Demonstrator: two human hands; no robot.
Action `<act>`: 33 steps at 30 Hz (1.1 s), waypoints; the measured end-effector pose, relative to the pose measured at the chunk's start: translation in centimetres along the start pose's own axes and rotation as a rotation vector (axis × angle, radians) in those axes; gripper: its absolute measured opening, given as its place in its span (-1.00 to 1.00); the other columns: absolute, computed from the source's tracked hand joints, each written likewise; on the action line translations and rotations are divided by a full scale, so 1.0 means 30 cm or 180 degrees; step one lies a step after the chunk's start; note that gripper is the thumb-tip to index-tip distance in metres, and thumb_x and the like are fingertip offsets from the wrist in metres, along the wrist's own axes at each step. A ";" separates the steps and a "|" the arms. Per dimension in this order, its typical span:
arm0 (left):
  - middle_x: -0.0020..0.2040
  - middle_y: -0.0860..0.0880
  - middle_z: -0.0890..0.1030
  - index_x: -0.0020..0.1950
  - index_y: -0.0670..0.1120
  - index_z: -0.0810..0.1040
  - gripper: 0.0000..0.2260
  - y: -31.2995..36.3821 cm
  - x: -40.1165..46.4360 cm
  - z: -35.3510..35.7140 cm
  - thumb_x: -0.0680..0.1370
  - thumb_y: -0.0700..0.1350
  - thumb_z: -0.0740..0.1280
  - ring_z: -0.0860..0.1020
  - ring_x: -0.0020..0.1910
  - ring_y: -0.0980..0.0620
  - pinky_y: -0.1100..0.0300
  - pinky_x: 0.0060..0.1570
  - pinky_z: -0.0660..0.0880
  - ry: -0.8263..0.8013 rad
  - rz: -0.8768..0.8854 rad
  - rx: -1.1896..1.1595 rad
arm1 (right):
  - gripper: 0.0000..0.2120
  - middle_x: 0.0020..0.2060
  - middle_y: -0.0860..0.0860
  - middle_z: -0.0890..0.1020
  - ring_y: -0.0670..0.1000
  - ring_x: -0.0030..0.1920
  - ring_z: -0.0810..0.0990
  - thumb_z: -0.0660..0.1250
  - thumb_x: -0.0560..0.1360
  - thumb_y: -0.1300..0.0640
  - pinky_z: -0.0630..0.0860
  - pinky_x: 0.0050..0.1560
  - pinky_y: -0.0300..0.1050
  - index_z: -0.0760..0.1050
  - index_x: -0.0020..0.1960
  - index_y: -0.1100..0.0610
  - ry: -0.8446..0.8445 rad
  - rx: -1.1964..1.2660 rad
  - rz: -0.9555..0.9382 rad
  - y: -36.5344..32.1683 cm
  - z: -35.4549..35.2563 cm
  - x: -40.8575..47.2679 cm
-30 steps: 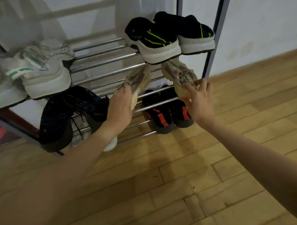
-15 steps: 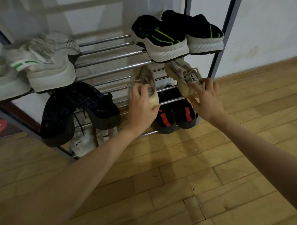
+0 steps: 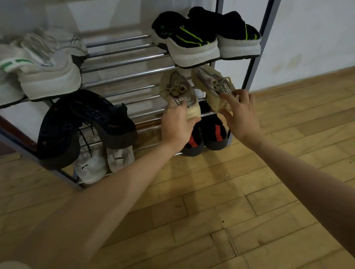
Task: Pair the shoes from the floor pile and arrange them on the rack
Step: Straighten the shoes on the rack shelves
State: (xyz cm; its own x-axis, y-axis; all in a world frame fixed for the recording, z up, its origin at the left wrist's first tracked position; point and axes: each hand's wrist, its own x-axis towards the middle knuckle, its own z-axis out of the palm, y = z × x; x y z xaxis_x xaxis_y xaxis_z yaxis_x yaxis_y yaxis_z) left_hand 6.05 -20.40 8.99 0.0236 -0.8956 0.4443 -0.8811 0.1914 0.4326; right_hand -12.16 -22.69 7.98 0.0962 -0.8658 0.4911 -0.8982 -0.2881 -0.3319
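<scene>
Two beige sneakers sit side by side on the middle shelf of the metal shoe rack (image 3: 122, 76), toes pointing inward. My left hand (image 3: 177, 124) grips the heel of the left beige sneaker (image 3: 178, 90). The heel of the right beige sneaker (image 3: 213, 82) is held by my right hand (image 3: 240, 114), its fingers curled over the collar. Above them, on the top shelf, stands a black pair with green stripes (image 3: 189, 39).
White sneakers with green marks (image 3: 41, 64) lie at the top left. Dark navy shoes (image 3: 85, 121) hang over the middle shelf's left. A black-and-red pair (image 3: 210, 131) and a white pair (image 3: 105, 161) stand on the bottom shelf. Wooden floor (image 3: 235, 202) spreads below.
The left beige sneaker has turned from tilted on its side to upright on the shelf. Both sneakers now sit further in, close together.
</scene>
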 end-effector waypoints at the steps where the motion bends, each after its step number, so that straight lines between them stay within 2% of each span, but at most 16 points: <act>1: 0.20 -0.17 0.50 0.18 -0.13 0.56 -0.56 0.016 0.002 0.012 0.41 0.09 0.45 0.56 0.09 -0.14 0.02 0.02 0.55 -0.0007 0.0049 0.0043 | -0.58 0.29 0.22 0.38 0.27 0.28 0.31 0.31 0.55 0.16 0.36 0.26 0.15 0.38 0.39 0.07 -0.0001 0.0014 -0.0013 -0.002 -0.001 -0.001; 7: 0.18 -0.25 0.51 0.21 -0.15 0.54 -0.56 0.089 0.003 0.064 0.46 0.11 0.40 0.58 0.05 -0.19 0.07 -0.03 0.52 -0.0012 0.0061 0.0211 | -0.56 0.29 0.21 0.39 0.26 0.28 0.33 0.32 0.55 0.12 0.38 0.25 0.13 0.37 0.41 0.05 -0.0055 -0.0022 -0.0035 0.009 -0.016 0.000; 12: 0.40 -0.31 0.33 0.42 -0.14 0.37 -0.50 0.059 -0.006 0.042 0.52 -0.02 0.37 0.45 0.31 -0.24 0.04 0.27 0.42 -0.0366 0.0241 0.0060 | -0.40 0.40 0.22 0.31 0.28 0.34 0.28 0.26 0.50 0.29 0.34 0.32 0.17 0.25 0.50 0.03 -0.0107 0.0044 0.0040 -0.017 -0.018 -0.036; 15: 0.51 -0.26 0.18 0.53 -0.10 0.18 -0.37 0.024 -0.025 -0.027 0.52 -0.08 0.37 0.28 0.45 -0.21 0.03 0.38 0.29 -0.0707 0.0393 -0.0003 | -0.42 0.38 0.26 0.33 0.25 0.35 0.29 0.26 0.46 0.29 0.36 0.31 0.15 0.27 0.47 0.16 0.0281 0.0020 0.0058 -0.064 -0.015 -0.100; 16: 0.52 -0.24 0.17 0.53 -0.11 0.16 -0.36 0.008 -0.040 -0.060 0.52 -0.09 0.37 0.25 0.47 -0.19 0.02 0.40 0.26 -0.0724 0.0497 0.0003 | -0.47 0.35 0.27 0.35 0.24 0.32 0.31 0.24 0.47 0.25 0.36 0.30 0.12 0.30 0.43 0.20 0.0367 0.0034 -0.0041 -0.082 -0.010 -0.125; 18: 0.49 -0.21 0.24 0.50 -0.13 0.24 -0.44 -0.026 -0.085 -0.141 0.53 -0.14 0.34 0.29 0.45 -0.16 0.01 0.38 0.30 -0.0534 0.0873 0.0099 | -0.55 0.27 0.27 0.40 0.23 0.25 0.37 0.22 0.47 0.20 0.38 0.25 0.10 0.35 0.35 0.26 0.0319 0.0110 -0.0365 -0.120 0.003 -0.172; 20: 0.46 -0.16 0.31 0.47 -0.13 0.31 -0.51 -0.067 -0.131 -0.231 0.54 -0.15 0.29 0.34 0.41 -0.12 0.02 0.35 0.35 -0.0414 0.1255 0.0368 | -0.59 0.22 0.27 0.43 0.24 0.19 0.42 0.24 0.45 0.26 0.42 0.20 0.15 0.38 0.30 0.27 0.0177 0.0171 -0.0736 -0.162 0.023 -0.212; 23: 0.45 -0.15 0.32 0.49 -0.11 0.28 -0.52 -0.160 -0.189 -0.350 0.57 -0.08 0.22 0.35 0.40 -0.12 -0.01 0.35 0.34 -0.0482 0.1523 0.0842 | -0.57 0.19 0.24 0.45 0.21 0.15 0.45 0.29 0.42 0.30 0.42 0.16 0.08 0.40 0.28 0.27 0.0055 0.0358 -0.1075 -0.258 0.060 -0.244; 27: 0.45 -0.20 0.33 0.49 -0.15 0.26 -0.49 -0.326 -0.260 -0.483 0.58 0.01 0.17 0.32 0.42 -0.15 -0.02 0.41 0.27 -0.0395 0.1316 0.1211 | -0.47 0.28 0.25 0.39 0.19 0.26 0.40 0.34 0.42 0.23 0.41 0.25 0.11 0.32 0.36 0.25 -0.0138 0.0758 -0.1325 -0.420 0.131 -0.234; 31: 0.43 -0.30 0.32 0.50 -0.25 0.20 -0.35 -0.506 -0.312 -0.585 0.50 -0.05 0.36 0.31 0.41 -0.26 -0.11 0.40 0.26 -0.0422 0.0681 0.1654 | -0.28 0.48 0.25 0.12 0.27 0.43 0.24 0.31 0.50 -0.02 0.34 0.36 0.20 0.08 0.54 0.11 -0.0584 0.1258 -0.1263 -0.582 0.200 -0.195; 33: 0.44 -0.33 0.28 0.50 -0.30 0.15 -0.26 -0.569 -0.333 -0.626 0.46 -0.06 0.43 0.25 0.43 -0.28 -0.10 0.44 0.16 -0.0546 0.0387 0.1815 | -0.21 0.49 0.24 0.08 0.27 0.44 0.25 0.35 0.50 -0.05 0.38 0.34 0.20 0.00 0.57 0.06 -0.0716 0.1409 -0.1245 -0.644 0.231 -0.166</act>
State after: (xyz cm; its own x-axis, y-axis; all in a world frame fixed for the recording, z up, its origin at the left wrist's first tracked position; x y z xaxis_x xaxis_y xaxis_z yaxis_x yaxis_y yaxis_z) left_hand 29.72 -7.20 11.90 -0.1278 -0.9419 0.3108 -0.9880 0.0936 -0.1228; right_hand 7.69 -15.64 6.38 0.5127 -0.7131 0.4782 -0.5204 -0.7011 -0.4875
